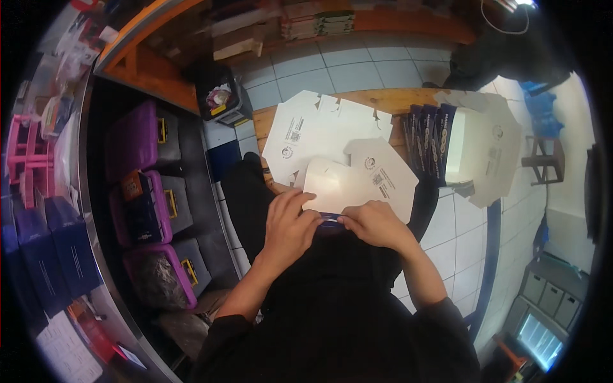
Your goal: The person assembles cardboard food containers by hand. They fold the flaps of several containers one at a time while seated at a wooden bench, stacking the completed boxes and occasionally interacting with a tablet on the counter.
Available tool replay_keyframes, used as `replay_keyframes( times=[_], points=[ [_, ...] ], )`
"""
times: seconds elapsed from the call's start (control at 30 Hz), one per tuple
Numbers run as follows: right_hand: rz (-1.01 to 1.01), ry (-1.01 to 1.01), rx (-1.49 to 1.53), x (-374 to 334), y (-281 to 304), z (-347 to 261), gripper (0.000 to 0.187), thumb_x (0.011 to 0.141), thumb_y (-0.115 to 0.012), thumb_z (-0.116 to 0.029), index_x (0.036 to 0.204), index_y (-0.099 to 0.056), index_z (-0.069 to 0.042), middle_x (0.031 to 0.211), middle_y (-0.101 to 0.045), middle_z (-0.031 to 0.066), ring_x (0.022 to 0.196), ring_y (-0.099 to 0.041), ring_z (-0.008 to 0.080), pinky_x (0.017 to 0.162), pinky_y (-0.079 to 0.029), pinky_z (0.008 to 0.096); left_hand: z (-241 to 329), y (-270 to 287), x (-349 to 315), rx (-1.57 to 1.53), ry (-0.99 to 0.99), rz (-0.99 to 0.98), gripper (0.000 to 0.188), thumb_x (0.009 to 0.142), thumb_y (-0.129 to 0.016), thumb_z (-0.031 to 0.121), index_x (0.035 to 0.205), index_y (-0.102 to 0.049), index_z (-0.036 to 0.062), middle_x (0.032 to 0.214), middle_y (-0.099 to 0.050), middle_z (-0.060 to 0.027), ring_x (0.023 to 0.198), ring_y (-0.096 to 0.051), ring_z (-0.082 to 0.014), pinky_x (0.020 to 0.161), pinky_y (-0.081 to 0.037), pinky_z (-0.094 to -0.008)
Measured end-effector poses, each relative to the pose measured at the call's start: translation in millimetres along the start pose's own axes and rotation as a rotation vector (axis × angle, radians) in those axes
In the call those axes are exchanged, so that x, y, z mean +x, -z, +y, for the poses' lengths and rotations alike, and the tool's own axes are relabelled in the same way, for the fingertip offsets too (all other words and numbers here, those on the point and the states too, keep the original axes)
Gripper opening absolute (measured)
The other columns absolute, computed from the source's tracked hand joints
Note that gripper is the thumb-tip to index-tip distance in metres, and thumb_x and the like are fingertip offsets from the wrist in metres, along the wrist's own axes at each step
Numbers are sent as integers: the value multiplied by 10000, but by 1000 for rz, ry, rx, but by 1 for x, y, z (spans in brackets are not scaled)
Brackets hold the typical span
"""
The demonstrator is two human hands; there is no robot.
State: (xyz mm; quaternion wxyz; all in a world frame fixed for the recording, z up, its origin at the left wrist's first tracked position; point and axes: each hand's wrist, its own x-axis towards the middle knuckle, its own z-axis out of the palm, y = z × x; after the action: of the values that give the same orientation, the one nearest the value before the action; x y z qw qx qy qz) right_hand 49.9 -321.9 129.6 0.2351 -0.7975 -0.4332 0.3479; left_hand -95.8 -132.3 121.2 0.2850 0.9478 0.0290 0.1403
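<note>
In my lap is a partly folded carton point(332, 185), white inside with dark blue showing on its near edge. My left hand point(288, 225) is closed on the left part of that near edge, fingertips on the blue strip. My right hand point(375, 225) pinches the same edge on the right, thumb and fingers pressed together. One wide flap with small dark print spreads out to the right of the carton. Just beyond lies a flat white cardboard sheet point(329, 118) with cut slots. What is under the near edge is hidden.
A wooden bench point(399, 97) carries several dark blue folded cartons point(429, 142) and more white cardboard sheets point(495, 143) at the right. On the left, grey bins with purple lids point(134, 137) sit under a counter. A black crate point(223, 96) stands on the tiled floor.
</note>
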Motion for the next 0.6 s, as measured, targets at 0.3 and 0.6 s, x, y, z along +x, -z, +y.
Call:
replay_keyframes(
  times=[0.3, 0.6],
  points=[
    [67, 48, -202, -9, 17, -3, 256, 964, -640, -356, 903, -749, -132, 764, -724, 110, 758, -711, 344, 725, -537, 469, -28, 8, 6, -186, 147, -99, 200, 784, -841, 161, 928, -742, 62, 1305, -592, -168, 1245, -537, -405, 1068, -430, -484],
    [411, 40, -493, -18, 17, -1, 74, 853, -729, -229, 901, -725, -173, 730, -712, 30, 805, -720, 215, 1018, -478, 480, -37, -22, 1, -192, 516, 168, 152, 868, -779, 139, 931, -701, 26, 1324, -569, -191, 1247, -541, -363, 1073, -420, -439]
  ],
)
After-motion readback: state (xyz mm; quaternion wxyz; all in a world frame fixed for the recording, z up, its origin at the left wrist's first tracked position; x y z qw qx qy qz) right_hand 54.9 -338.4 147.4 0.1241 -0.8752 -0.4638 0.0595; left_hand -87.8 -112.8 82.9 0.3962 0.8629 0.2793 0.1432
